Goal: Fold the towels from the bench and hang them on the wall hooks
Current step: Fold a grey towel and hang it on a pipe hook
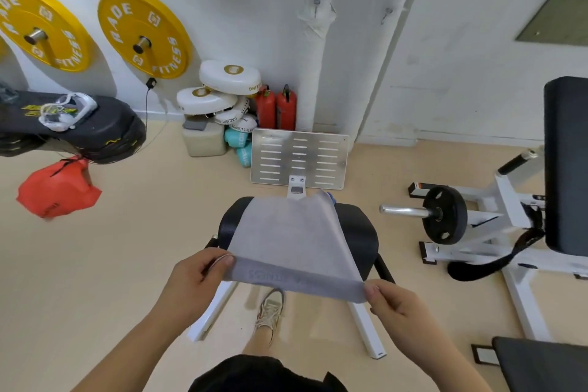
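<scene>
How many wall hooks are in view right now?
2. Left hook on the white pillar above the footplate; right hook just beside it. More may lie off-frame.

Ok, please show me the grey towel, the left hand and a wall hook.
grey towel point(286, 232): head view, middle of cloth.
left hand point(197, 277): head view, back of hand.
wall hook point(316, 3): head view, its metal peg.

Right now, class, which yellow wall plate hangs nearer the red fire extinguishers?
The right-hand yellow plate, wholly in view; the left-hand plate, cut by the picture's edge, hangs farther from the extinguishers.
</scene>
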`<action>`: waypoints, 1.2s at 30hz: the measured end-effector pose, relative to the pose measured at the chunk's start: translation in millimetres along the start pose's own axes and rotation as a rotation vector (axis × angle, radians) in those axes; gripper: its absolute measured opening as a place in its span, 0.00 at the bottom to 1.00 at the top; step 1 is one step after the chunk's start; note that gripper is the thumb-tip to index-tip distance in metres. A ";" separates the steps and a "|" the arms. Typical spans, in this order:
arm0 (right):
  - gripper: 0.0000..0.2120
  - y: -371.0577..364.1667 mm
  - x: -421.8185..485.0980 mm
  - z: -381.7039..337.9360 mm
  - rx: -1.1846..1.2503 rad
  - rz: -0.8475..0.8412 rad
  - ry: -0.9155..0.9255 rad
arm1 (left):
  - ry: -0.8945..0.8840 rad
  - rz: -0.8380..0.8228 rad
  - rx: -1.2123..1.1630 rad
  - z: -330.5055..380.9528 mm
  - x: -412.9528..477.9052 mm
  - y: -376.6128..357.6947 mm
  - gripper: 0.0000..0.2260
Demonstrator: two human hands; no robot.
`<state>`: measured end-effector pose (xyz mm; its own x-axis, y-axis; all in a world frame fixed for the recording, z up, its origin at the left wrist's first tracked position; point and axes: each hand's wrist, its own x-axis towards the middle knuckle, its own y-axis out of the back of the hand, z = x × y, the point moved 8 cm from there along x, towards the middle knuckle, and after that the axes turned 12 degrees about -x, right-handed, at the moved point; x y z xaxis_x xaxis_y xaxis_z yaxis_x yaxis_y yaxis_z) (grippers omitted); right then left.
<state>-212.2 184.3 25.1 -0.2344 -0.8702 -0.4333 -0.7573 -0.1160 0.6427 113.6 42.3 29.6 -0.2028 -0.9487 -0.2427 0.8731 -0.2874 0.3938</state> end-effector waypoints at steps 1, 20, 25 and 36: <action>0.14 -1.9 -7.4 5.2 0.001 0.009 0.004 | -0.016 -0.014 0.025 -1.7 -7.9 -0.6 0.10; 0.13 -22.7 -60.9 32.0 -0.012 0.043 0.053 | -0.009 -0.239 0.215 -21.8 -69.5 -11.7 0.15; 0.12 -7.1 -21.8 21.8 0.032 0.093 0.026 | -0.033 -0.190 0.225 -13.3 -28.8 -11.1 0.15; 0.13 34.4 151.6 -13.7 0.154 0.124 -0.120 | 0.235 0.024 -0.112 -28.4 149.4 -16.5 0.12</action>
<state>-265.4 41.9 -9.9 -0.3952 -0.8089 -0.4353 -0.8004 0.0707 0.5953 81.4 -90.9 -38.3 -0.0847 -0.8946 -0.4387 0.9226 -0.2368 0.3046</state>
